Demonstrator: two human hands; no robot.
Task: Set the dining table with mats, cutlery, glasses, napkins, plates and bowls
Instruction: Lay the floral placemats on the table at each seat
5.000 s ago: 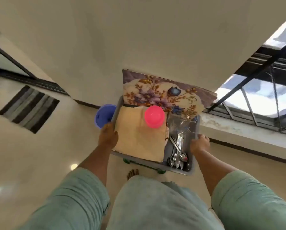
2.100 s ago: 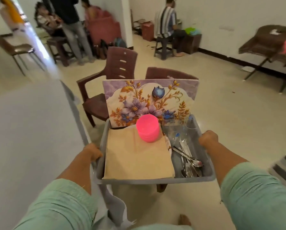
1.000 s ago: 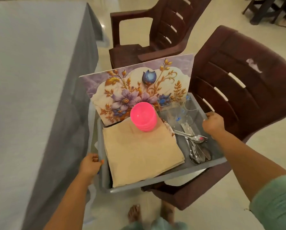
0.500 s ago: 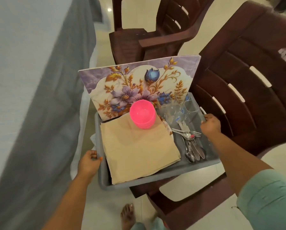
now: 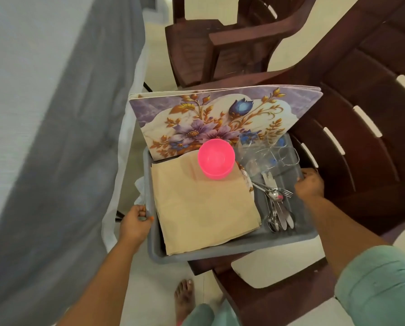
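Left hand [image 5: 135, 225] grip curled tight round the left rim of the grey tray [image 5: 232, 249]; right hand [image 5: 309, 184] clamped on its right rim. Tray held over a brown chair [image 5: 352, 128], beside the cloth-covered counter [image 5: 44, 114]. Inside: floral mats [image 5: 220, 118] standing on edge at the far wall, beige napkins [image 5: 204, 208], pink bowls [image 5: 216, 159], clear glasses [image 5: 265, 154], cutlery [image 5: 276, 205].
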